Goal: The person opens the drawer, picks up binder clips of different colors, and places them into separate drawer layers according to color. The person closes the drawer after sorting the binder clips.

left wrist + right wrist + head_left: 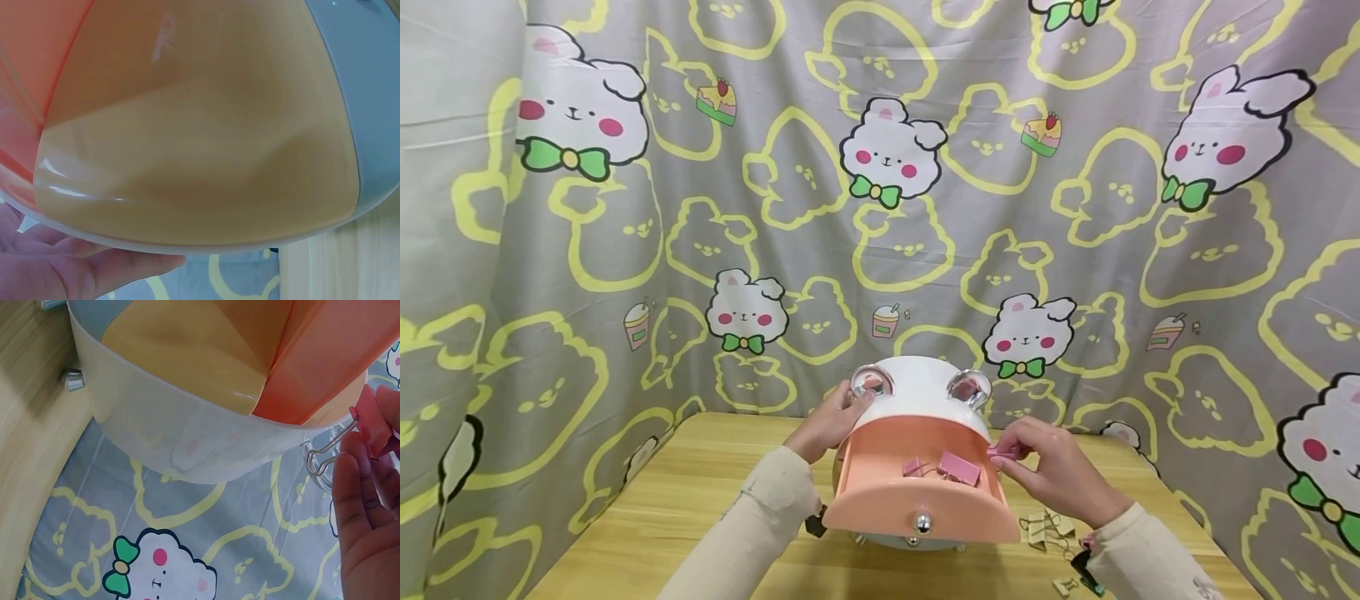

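In the head view, the right hand pinches a pink binder clip roughly sideways, just right of the box's open drawer. The left wrist view shows the left hand, fingers extended, against the box's side. In the right wrist view, the clip sits between thumb and fingers, beside the box.

Grey curtain with yellow outlines, printed white rabbits, light wood-grain table

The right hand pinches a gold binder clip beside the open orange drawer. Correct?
Not quite: the binder clip that the right hand pinches beside the open orange drawer is pink, not gold, as the right wrist view shows.
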`<state>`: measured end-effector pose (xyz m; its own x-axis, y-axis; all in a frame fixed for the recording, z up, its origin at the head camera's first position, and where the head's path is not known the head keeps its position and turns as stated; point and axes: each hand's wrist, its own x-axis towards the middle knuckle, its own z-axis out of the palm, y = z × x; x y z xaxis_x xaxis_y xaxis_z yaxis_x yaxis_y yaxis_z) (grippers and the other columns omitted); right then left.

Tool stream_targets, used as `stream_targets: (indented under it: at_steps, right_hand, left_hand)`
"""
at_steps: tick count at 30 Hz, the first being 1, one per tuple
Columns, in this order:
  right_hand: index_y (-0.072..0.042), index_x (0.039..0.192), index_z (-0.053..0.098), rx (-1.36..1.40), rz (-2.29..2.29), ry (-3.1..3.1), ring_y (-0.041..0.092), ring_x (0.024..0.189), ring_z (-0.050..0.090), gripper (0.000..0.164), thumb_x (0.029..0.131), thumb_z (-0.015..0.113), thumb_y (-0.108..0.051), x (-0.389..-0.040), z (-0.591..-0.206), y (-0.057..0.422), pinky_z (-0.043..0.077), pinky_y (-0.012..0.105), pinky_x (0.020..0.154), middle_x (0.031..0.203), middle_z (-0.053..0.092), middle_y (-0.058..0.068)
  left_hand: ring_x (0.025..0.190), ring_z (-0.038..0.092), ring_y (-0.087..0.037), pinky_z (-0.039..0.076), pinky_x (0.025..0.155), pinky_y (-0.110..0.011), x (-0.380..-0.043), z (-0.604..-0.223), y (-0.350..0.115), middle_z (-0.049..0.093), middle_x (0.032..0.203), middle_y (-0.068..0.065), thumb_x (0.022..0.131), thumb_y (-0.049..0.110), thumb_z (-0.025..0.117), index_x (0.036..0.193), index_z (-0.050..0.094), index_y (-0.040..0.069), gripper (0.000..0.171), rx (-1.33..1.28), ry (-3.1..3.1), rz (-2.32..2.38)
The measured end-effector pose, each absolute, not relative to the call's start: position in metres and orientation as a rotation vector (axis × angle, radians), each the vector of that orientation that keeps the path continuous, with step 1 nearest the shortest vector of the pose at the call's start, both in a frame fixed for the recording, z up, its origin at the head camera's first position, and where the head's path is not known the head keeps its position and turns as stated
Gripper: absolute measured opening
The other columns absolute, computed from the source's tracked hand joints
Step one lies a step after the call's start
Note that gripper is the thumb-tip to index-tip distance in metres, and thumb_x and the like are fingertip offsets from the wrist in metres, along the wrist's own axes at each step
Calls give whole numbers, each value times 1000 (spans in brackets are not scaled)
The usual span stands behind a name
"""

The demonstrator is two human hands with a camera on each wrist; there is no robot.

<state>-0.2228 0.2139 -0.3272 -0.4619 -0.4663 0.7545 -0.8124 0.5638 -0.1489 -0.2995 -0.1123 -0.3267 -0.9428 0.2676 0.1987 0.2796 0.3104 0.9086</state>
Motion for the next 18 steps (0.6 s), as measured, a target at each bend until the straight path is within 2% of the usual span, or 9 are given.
stream_targets:
  at_steps: [5,10,16,18]
  right_hand:
    - [-25,86,63,1065,666,-2094,1,72,52,36,71,84,1,-223,-327,212,51,27,60,82,55,-17]
    - [-24,86,63,1100,665,-2081,1,73,53,36,70,83,1,-225,-327,212,50,26,60,83,56,-17]
    - [-22,88,66,1153,654,-2056,2,72,55,32,71,83,-1,-227,-327,210,46,16,62,84,60,-15]
    - [-21,88,66,1167,657,-2047,2,72,55,31,72,83,-2,-227,-327,209,44,13,63,84,61,-15]
  left_hand:
    - [99,58,-25,46,86,-42,-301,-328,-111,59,119,-14,101,43,49,132,45,12,44,-527,-2543,-1743]
    - [98,58,-25,46,86,-43,-300,-328,-110,60,118,-14,101,41,49,131,46,10,43,-544,-2530,-1748]
    - [92,59,-24,49,78,-39,-303,-328,-111,60,111,-13,101,42,49,130,45,10,43,-543,-2535,-1768]
    - [94,59,-25,48,79,-40,-303,-328,-112,60,113,-13,101,42,49,130,45,11,42,-535,-2541,-1763]
